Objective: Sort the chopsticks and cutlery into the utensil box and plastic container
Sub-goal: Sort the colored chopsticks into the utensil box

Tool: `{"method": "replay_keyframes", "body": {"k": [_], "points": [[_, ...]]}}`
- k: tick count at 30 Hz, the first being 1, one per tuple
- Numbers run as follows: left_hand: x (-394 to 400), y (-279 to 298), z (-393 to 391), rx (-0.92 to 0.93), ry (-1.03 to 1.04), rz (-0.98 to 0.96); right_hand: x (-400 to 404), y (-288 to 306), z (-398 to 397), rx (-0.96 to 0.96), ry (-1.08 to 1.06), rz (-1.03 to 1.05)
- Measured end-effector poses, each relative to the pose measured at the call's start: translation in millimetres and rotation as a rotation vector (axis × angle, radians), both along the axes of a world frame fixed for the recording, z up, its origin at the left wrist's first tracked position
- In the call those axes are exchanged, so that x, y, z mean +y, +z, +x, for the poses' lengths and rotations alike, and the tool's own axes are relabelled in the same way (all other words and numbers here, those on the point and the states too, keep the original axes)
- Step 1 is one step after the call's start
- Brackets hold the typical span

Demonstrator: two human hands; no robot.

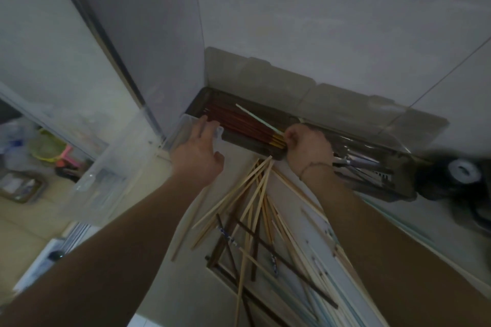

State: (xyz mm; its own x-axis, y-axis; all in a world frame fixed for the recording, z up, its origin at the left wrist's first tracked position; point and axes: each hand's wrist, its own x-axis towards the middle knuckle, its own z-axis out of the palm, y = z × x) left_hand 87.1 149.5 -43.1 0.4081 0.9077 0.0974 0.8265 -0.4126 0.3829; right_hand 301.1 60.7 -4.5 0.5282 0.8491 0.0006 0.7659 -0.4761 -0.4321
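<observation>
While the right hand (308, 146) pinches the gold ends of the red chopsticks (244, 122) inside the utensil box (239, 141) at twelve o'clock, the left hand (198, 148) lies spread on the plastic container (106, 175) at nine o'clock. I think it is best to push them flat and parallel. Loose chopsticks (252, 207) wait at six o'clock.

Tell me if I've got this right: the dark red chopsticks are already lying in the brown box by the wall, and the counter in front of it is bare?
Not quite. The head view shows the dark red chopsticks lying in the brown box by the wall, but the counter isn't bare: a loose pile of pale and dark chopsticks lies scattered on it.
</observation>
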Motion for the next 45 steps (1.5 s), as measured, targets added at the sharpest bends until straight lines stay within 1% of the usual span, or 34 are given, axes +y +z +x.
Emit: {"method": "replay_keyframes", "body": {"k": [3,6,9,12,15,16,18,20,23,26,28,31,32,33,36,38,42,45], "points": [[0,-1,-1,0.003,-0.012,-0.005,8,-5,-5,-0.125,0.086,-0.135],[0,-1,-1,0.001,-0.016,-0.005,6,-3,-3,-0.160,0.178,-0.212],[1,-1,1,-0.002,-0.013,-0.026,-7,1,1,-0.114,0.263,-0.168],[1,-2,1,-0.007,-0.014,-0.026,-25,-3,5,0.001,0.313,-0.070],[2,-4,0,-0.021,-0.014,-0.021,-44,-19,11,-0.009,0.321,0.029],[2,-4,0,-0.021,-0.014,-0.019,-50,-21,12,-0.011,0.318,0.027],[2,-4,0,-0.012,-0.017,-0.019,-59,-24,13,-0.023,0.346,-0.061],[2,-2,0,-0.008,-0.022,-0.024,-62,-28,14,-0.083,0.391,-0.131],[2,-1,0,0.003,-0.028,-0.013,-58,-27,14,-0.163,0.435,-0.171],[2,0,0,0.007,-0.036,-0.005,-52,-26,13,-0.168,0.451,-0.186],[2,0,0,0.011,-0.040,0.000,-54,-24,9,-0.146,0.417,-0.109],[2,2,1,0.008,-0.026,-0.018,-81,-22,-10,-0.100,0.335,0.194],[2,2,1,0.004,-0.023,-0.019,-97,-22,-19,-0.074,0.319,0.239],[2,2,0,0.001,-0.024,-0.018,-116,-23,-28,-0.050,0.327,0.238],[2,1,0,-0.011,-0.027,-0.019,-179,-33,-49,-0.058,0.421,0.167],[2,1,0,-0.008,-0.027,-0.021,-216,-43,-58,-0.066,0.447,0.082],[1,2,1,-0.004,-0.020,-0.032,-254,-52,-66,-0.110,0.346,-0.111],[1,3,1,-0.004,-0.025,-0.035,-257,-54,-67,-0.187,0.264,-0.154]]}}
